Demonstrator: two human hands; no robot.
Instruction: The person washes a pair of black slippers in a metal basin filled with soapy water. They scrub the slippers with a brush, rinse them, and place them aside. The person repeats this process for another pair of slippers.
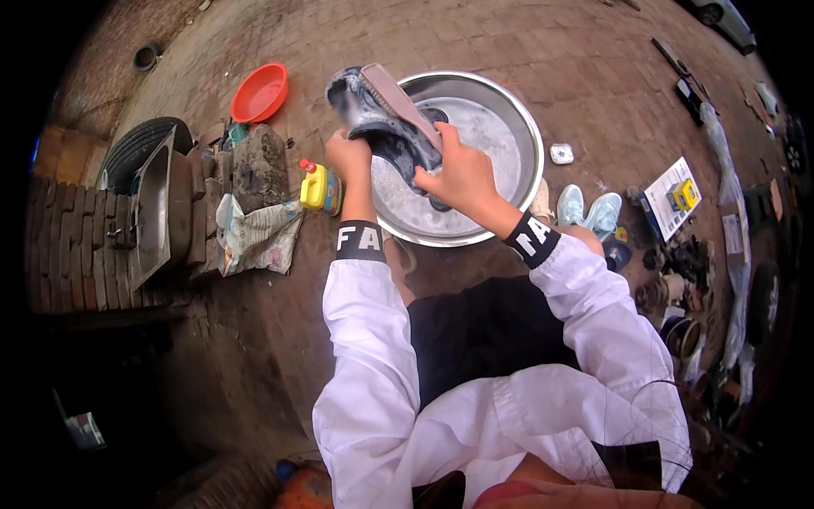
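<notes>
Over the metal basin point(532, 140), my left hand point(348, 158) is closed on the side of a dark, suds-covered shoe point(394, 146), holding it tilted. My right hand point(462, 174) grips the handle of a pinkish-brown scrubbing brush point(398, 103). The brush lies along the upper right side of the shoe, bristles turned toward it. My right thumb is close to the shoe's lower end; whether it touches cannot be made out. Foamy water point(487, 140) fills the basin, and dark parts of something show in it behind my right hand and below the shoe.
Left of the basin are a yellow bottle with a red cap point(315, 188), a crumpled plastic bag point(259, 236), an orange-red bowl point(259, 93) and a sink point(161, 204) beside stacked bricks. To the right lie a small white box point(561, 153), light-blue shoes point(587, 209) and a printed board point(670, 199).
</notes>
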